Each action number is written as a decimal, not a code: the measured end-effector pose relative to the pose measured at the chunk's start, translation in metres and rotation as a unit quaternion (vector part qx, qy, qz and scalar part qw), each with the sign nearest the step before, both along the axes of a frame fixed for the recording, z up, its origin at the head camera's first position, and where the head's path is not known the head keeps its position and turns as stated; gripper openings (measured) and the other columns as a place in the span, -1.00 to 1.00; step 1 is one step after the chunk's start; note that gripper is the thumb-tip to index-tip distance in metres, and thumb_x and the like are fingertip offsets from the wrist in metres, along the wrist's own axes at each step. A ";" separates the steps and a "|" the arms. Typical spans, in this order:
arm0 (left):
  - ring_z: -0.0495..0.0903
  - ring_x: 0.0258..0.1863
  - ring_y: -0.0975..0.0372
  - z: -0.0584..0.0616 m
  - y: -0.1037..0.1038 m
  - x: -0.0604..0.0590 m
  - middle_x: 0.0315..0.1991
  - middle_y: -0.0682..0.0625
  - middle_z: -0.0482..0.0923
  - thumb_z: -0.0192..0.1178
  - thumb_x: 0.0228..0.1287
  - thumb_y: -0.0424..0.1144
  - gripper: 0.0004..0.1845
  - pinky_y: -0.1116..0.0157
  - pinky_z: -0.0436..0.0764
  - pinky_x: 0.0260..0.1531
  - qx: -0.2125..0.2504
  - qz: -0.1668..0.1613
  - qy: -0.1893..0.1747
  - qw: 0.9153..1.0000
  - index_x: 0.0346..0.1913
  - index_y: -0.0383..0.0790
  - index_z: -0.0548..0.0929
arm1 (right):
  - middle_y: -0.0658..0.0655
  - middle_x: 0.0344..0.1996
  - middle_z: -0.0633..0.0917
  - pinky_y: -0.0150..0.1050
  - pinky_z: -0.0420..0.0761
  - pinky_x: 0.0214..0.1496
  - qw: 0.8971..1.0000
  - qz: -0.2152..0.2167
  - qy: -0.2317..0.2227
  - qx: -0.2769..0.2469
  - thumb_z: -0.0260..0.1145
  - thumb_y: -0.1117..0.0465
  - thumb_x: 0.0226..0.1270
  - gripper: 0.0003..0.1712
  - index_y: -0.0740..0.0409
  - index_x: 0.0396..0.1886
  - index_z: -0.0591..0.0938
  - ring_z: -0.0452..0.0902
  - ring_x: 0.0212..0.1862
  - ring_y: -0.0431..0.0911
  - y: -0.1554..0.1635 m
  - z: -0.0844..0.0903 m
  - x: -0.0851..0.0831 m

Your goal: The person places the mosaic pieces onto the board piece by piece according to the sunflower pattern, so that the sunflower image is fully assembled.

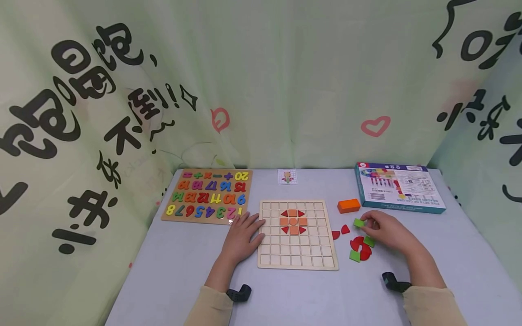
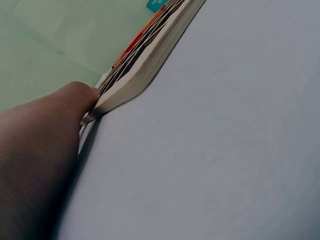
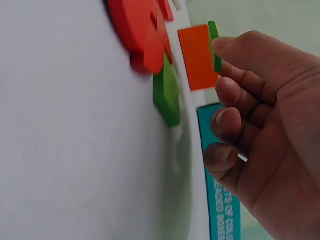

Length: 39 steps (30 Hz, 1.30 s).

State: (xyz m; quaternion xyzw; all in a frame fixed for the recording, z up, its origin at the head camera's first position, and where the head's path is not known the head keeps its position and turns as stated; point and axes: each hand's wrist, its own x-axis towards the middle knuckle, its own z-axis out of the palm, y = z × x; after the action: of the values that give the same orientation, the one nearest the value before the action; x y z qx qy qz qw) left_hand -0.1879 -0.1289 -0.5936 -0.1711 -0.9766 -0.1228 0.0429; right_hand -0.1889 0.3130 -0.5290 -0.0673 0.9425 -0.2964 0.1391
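Pinched in the right hand [image 1: 389, 231]: a small, flat green tile [image 1: 359, 222].

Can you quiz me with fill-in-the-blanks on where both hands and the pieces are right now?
1. The right hand pinches a small ____ piece.
2. The left hand rests flat against the ____ edge of the grid board.
3. The orange block lies between the grid board and the ____ box.
4. The number puzzle lies on the table, ____ of the grid board.

Missing words: green; left; blue; left
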 end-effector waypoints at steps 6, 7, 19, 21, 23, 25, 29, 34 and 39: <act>0.08 0.57 0.12 0.000 0.000 0.000 0.48 0.17 0.30 -0.02 0.41 0.25 -0.45 -0.01 0.00 0.57 0.004 0.001 -0.003 1.000 0.39 0.24 0.43 | 0.04 -0.39 0.53 -0.39 0.53 -0.41 1.000 0.025 0.000 -0.011 0.39 0.08 0.28 -0.62 0.14 0.02 0.58 0.44 -0.28 -0.11 -0.027 0.008 0.002; 0.08 0.57 0.12 0.000 0.000 0.000 0.48 0.17 0.30 -0.02 0.41 0.25 -0.45 -0.01 0.00 0.57 0.004 0.001 -0.003 1.000 0.39 0.25 0.43 | 0.04 -0.40 0.52 -0.38 0.53 -0.43 1.000 0.029 0.001 -0.012 0.38 0.09 0.29 -0.63 0.13 0.02 0.58 0.44 -0.30 -0.11 -0.031 0.008 0.001; 0.08 0.57 0.13 0.003 0.001 0.001 0.48 0.17 0.30 -0.02 0.41 0.25 -0.45 -0.01 0.02 0.56 0.004 -0.002 0.002 1.000 0.39 0.24 0.44 | 0.00 -0.45 0.51 -0.37 0.44 -0.40 0.997 0.067 0.002 -0.039 0.39 0.11 0.28 -0.72 0.06 -0.05 0.60 0.42 -0.33 -0.15 -0.095 0.002 0.003; 0.09 0.56 0.12 0.003 0.001 0.001 0.48 0.17 0.30 -0.02 0.41 0.25 -0.46 -0.01 0.02 0.56 0.005 -0.002 0.002 1.000 0.39 0.24 0.44 | 0.00 -0.45 0.51 -0.37 0.45 -0.38 0.997 0.071 0.000 -0.041 0.40 0.12 0.27 -0.74 0.04 -0.08 0.60 0.43 -0.32 -0.14 -0.104 0.001 0.003; 0.09 0.56 0.12 0.004 0.001 0.001 0.48 0.17 0.30 -0.02 0.41 0.24 -0.46 -0.01 0.03 0.56 0.005 -0.002 0.001 1.000 0.39 0.24 0.44 | -0.02 -0.45 0.51 -0.36 0.46 -0.36 0.996 0.077 0.000 -0.041 0.40 0.13 0.27 -0.75 0.02 -0.09 0.60 0.43 -0.31 -0.15 -0.112 0.000 0.004; 0.10 0.56 0.12 0.005 0.001 0.001 0.48 0.17 0.31 -0.02 0.41 0.24 -0.46 -0.01 0.03 0.56 0.007 -0.001 -0.001 1.000 0.39 0.23 0.44 | -0.03 -0.45 0.52 -0.36 0.47 -0.36 0.996 0.085 0.002 -0.041 0.41 0.13 0.26 -0.76 0.00 -0.10 0.61 0.43 -0.30 -0.16 -0.120 0.000 0.004; 0.09 0.56 0.12 0.005 0.001 0.001 0.48 0.17 0.30 -0.01 0.41 0.23 -0.46 -0.01 0.02 0.56 0.009 -0.002 -0.002 1.000 0.39 0.23 0.44 | -0.06 -0.46 0.52 -0.37 0.49 -0.36 0.994 0.097 0.008 -0.039 0.43 0.13 0.24 -0.75 -0.02 -0.10 0.63 0.44 -0.30 -0.17 -0.132 -0.001 0.006; 0.09 0.56 0.12 0.004 0.001 0.001 0.48 0.17 0.30 -0.02 0.41 0.23 -0.46 -0.01 0.01 0.56 0.009 -0.002 -0.003 1.000 0.39 0.23 0.44 | -0.08 -0.45 0.53 -0.39 0.52 -0.34 0.995 0.099 0.009 -0.033 0.44 0.11 0.23 -0.73 -0.04 -0.08 0.64 0.45 -0.29 -0.19 -0.142 -0.003 0.007; 0.08 0.57 0.12 0.004 0.001 0.001 0.48 0.17 0.30 -0.01 0.41 0.23 -0.46 -0.03 0.04 0.55 0.011 -0.001 -0.006 1.000 0.39 0.23 0.44 | -0.10 -0.46 0.54 -0.38 0.53 -0.33 0.994 0.099 0.015 -0.033 0.43 0.13 0.23 -0.76 -0.06 -0.11 0.64 0.46 -0.30 -0.20 -0.150 -0.006 0.008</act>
State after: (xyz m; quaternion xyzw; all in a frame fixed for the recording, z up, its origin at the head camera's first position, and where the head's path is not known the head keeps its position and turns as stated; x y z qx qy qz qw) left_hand -0.1865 -0.1278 -0.5892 -0.1710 -0.9752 -0.1349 0.0390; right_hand -0.1811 0.1627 -0.5346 -0.1688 0.9228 -0.3114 0.1515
